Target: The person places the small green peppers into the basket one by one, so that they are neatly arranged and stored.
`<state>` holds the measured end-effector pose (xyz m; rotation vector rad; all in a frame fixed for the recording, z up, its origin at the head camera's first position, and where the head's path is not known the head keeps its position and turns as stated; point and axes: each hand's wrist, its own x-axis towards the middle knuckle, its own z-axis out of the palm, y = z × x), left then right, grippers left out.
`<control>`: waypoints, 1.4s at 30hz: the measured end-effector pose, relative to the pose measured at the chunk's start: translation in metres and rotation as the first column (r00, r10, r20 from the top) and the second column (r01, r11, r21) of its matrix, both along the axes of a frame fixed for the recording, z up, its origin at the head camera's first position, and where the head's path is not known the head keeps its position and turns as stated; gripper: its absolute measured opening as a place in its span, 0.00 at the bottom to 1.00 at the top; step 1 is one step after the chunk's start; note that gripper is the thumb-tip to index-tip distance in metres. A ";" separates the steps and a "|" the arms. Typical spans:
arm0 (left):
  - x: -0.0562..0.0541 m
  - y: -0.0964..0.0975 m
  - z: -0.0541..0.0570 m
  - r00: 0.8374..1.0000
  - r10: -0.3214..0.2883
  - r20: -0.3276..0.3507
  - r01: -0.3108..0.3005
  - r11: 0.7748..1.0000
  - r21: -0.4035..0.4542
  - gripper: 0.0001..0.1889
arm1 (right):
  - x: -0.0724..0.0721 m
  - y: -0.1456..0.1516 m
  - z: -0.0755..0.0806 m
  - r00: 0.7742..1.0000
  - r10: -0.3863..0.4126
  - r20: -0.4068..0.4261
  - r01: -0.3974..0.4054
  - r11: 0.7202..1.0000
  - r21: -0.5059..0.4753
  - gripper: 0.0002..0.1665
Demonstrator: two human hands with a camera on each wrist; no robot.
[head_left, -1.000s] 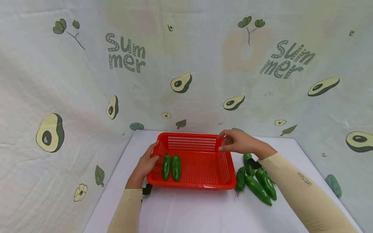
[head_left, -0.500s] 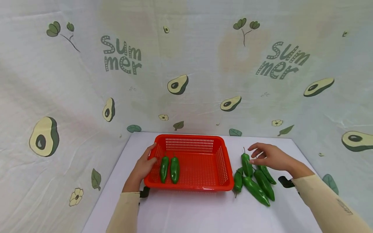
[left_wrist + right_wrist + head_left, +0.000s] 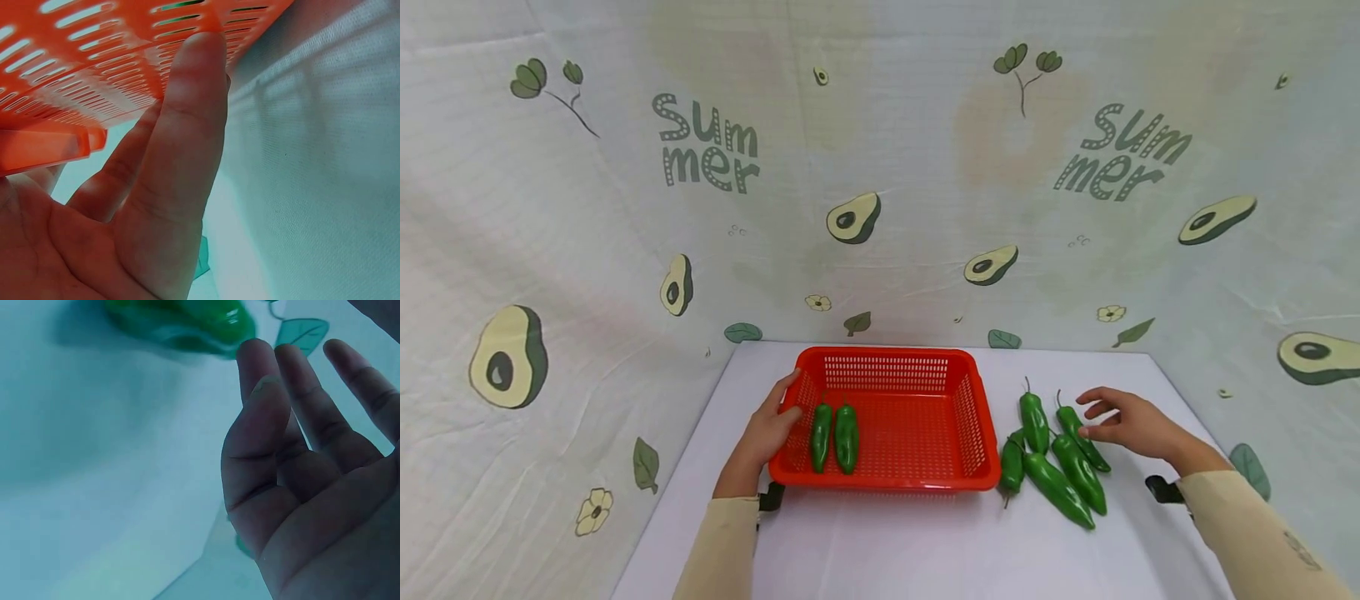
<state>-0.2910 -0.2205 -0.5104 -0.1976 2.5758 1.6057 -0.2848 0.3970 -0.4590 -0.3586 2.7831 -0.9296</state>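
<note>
A red perforated plastic basket [image 3: 883, 482] stands on the white table, with two green peppers [image 3: 847, 440] lying side by side in its left part. My left hand [image 3: 767, 432] grips the basket's left side; in the left wrist view its fingers [image 3: 181, 137] lie against the slotted wall. To the right of the basket lie several more green peppers [image 3: 1060, 490]. Beside the rearmost right pepper [image 3: 1078, 433] my right hand [image 3: 1131, 423] hovers, fingers loosely bent and holding nothing. The right wrist view shows a pepper [image 3: 194, 325] just past the fingertips, apparently untouched.
White cloth printed with avocados [image 3: 853, 218] hangs behind the table [image 3: 880, 550] and along both sides. The loose peppers lie close together, some touching, near the basket's right wall.
My right hand has moved from over the basket's right rim out to the right, down beside the loose peppers. The left hand stays on the basket. The head view has shifted slightly.
</note>
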 end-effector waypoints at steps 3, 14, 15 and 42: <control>0.000 -0.001 0.001 1.000 -0.001 -0.003 0.001 1.000 0.000 0.36 | -0.002 0.007 -0.013 1.000 -0.022 0.015 0.022 1.000 0.013 0.39; -0.001 -0.002 0.004 1.000 -0.008 -0.011 0.009 1.000 0.014 0.36 | -0.010 0.017 -0.038 0.999 -0.024 0.031 0.024 1.000 -0.015 0.45; -0.001 -0.002 0.004 1.000 -0.008 -0.009 0.009 1.000 0.017 0.36 | -0.010 0.017 -0.039 0.999 -0.024 0.032 0.024 1.000 -0.015 0.46; -0.001 0.000 0.000 1.000 -0.001 -0.015 0.001 0.999 0.033 0.35 | -0.013 0.016 -0.056 0.999 -0.044 0.012 0.042 0.993 0.113 0.53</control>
